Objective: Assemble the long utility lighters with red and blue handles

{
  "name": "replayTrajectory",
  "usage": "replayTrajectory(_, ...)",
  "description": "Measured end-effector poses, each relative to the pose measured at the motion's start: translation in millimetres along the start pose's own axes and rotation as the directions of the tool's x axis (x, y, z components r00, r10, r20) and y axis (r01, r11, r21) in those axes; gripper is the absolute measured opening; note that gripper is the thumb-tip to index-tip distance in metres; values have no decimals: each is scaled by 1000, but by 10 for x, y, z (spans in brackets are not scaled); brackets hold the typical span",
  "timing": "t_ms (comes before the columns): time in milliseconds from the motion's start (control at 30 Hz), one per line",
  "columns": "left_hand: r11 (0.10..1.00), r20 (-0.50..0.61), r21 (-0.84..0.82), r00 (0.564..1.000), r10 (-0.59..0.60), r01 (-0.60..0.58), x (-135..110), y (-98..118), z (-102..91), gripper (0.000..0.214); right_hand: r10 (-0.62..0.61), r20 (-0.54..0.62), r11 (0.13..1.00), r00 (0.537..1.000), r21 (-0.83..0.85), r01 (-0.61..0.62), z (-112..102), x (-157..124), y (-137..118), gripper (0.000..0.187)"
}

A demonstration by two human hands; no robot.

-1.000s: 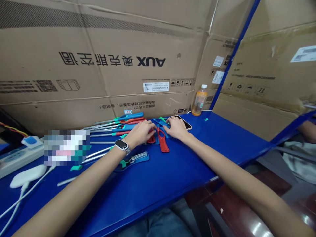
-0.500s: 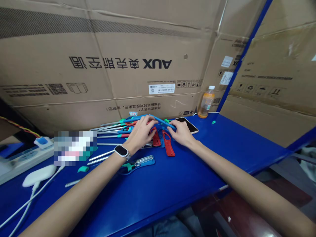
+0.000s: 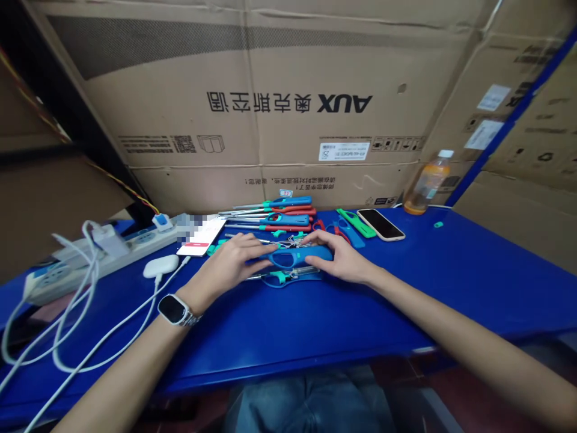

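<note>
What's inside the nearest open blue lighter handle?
In the open blue lighter handle: a green trigger and a clear part. The blue shell in the right hand hides part of its far side; what lies there can't be seen.

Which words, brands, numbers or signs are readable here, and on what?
"AUX 奥克斯空调": upside down, large brown cardboard panel.
"师傅您辛苦了!请在搬运时对我温柔些,谢谢您!": same cardboard, upside down.
"25": white rectangular paper sticker, upside down; rest too small.
Small white-and-blue tag: number too blurred.
Other print: too small or blurred.
</note>
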State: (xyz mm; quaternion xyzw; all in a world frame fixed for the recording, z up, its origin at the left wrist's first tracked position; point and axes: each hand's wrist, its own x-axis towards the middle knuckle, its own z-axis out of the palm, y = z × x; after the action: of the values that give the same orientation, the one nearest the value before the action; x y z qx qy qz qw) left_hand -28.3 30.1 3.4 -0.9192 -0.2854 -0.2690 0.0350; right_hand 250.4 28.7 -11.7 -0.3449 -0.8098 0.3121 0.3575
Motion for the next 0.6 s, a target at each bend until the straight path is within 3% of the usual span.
replayTrajectory(133,975,89,-175,988,-124,138,-79,33,-8,30,-51,28,988,998,-147,54,45,-23,-19,32)
replayTrajectory(267,927,210,-238,947,-243,291,-97,39,-39,27,-95,76,932,993,-343,116,27,-90,-16,29)
replayTrajectory(400,905,245,-264,931,-272,334,-119,-2,-64,22,-127,127,908,984,-385,167,40,-99,-27,27)
replayTrajectory(600,875,358,-274,887,-292,399,-159,-53,-75,21,-87,155,909,984,-392,142,113,-64,-31,25)
